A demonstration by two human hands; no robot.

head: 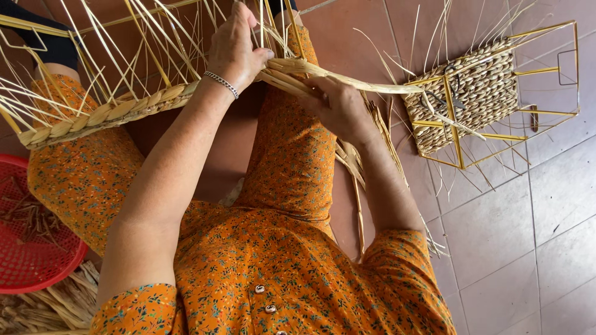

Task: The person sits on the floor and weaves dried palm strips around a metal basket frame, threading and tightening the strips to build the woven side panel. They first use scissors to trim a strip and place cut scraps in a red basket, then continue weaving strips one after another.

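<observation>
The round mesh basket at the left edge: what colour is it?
Red. The basket shows only in the head view, beside the person's knee.

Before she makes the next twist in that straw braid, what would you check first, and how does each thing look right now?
1. Left hand pressing the braid: ok.
2. Right hand gripping the loose strands: ok.
3. Braid finished evenly along the frame's edge: ok as far as visible.
4. Spare straw within reach by the right knee: ok.
5. Strand length left for braiding: cannot tell, ends run out of sight.
6. Second basket clear of the work: ok, apart on the floor.
</observation>
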